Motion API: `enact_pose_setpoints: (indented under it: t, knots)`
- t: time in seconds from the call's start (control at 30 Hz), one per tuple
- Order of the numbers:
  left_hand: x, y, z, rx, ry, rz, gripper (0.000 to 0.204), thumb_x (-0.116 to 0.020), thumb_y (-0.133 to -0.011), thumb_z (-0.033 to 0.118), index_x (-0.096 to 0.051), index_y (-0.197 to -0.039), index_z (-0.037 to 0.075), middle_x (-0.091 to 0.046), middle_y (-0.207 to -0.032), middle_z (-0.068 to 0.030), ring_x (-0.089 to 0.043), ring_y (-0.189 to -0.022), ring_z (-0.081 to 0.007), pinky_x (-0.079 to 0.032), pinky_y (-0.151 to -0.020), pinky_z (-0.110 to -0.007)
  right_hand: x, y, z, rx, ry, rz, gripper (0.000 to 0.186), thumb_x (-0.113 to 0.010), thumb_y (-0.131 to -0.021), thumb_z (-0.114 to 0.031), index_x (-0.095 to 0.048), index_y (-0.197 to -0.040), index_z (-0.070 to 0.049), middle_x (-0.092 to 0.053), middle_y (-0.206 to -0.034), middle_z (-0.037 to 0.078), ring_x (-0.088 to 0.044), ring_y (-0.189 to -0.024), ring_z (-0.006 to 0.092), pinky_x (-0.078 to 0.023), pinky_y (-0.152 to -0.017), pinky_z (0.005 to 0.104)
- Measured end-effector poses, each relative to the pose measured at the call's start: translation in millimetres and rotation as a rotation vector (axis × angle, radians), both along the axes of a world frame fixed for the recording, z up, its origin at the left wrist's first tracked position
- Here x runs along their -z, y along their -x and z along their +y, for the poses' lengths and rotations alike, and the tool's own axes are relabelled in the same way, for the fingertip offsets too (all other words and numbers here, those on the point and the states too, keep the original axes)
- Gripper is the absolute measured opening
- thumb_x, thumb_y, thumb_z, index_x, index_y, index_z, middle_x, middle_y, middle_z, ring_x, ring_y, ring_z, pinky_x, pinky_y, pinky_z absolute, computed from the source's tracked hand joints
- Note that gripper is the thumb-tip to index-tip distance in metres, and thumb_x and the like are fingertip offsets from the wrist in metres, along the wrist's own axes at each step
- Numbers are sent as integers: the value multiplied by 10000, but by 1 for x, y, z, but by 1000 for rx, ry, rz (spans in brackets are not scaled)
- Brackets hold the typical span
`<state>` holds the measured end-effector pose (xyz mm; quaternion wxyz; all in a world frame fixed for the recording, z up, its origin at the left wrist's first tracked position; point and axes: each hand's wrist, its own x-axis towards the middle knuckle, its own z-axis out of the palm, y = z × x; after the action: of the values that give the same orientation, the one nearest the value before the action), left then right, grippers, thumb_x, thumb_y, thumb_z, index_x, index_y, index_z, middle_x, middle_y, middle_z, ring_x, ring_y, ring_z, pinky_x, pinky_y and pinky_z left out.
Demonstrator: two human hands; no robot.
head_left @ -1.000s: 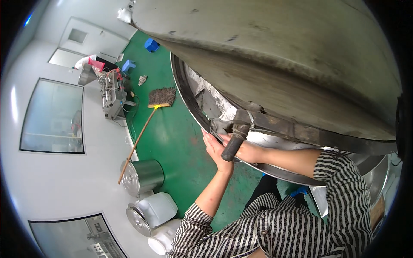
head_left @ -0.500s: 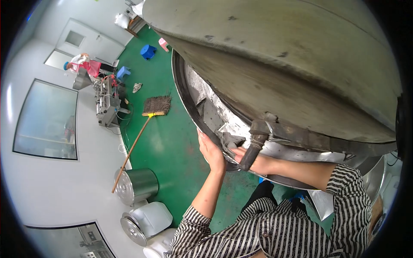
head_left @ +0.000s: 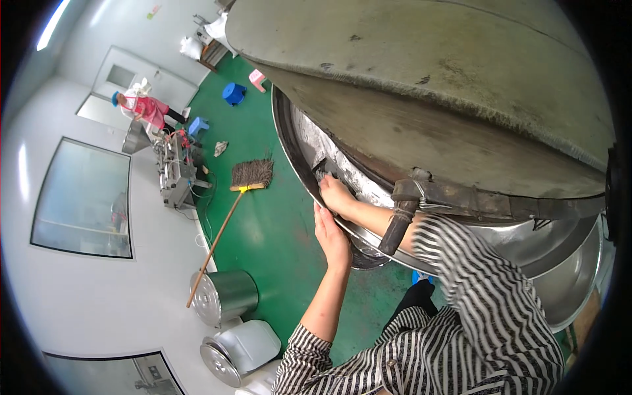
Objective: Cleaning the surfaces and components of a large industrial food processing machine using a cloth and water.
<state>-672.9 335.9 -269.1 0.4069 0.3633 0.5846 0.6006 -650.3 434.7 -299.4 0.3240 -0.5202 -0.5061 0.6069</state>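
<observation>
"Where are the hands?"

"The left hand [head_left: 334,238] lies against the outside of the round metal basin [head_left: 284,135], near its rim, fingers straight and mostly together. The right hand [head_left: 337,196] reaches inside, beside patchy white residue [head_left: 322,141]."

"Gripping anything?"

"I can't tell; its fingertips are obscured. Above the basin bulges a dull, scuffed olive-grey cover [head_left: 421,85], a dark, stubby cylindrical handle [head_left: 397,230] by its edge."

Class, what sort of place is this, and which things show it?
Probably a factory workroom: a large metal pan, a machine with a funnel-shaped hopper, and a lidded drum suggest it.
</observation>
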Motion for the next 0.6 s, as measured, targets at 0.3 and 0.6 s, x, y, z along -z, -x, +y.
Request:
enact_pose_setpoints:
  t: [0.3, 0.6]
  knots:
    - [-23, -5, -2, -110, -19, 215, 480, -282, -974, 259, -331, -1297, -94, -385, -1334, -215, -364, -1247, -276, -262, -1030, -314, -33, -30, -32, -326, -252, 283, 477, -371, -959, -266, -338, -1298, 67, -362, -1355, 189, -312, -1281, 241, -234, -1057, 302]
    - [-23, -6, 3, -114, -71, 361, 457, -291, -965, 211, -322, -1305, -93, -372, -1347, -204, -337, -1264, -255, -237, -1041, -303, -4, 27, 26, -83, -354, -26, 384, -385, -913, -158, -399, -1238, 45, -436, -1237, 259, -414, -1171, 375, -331, -990, 384]
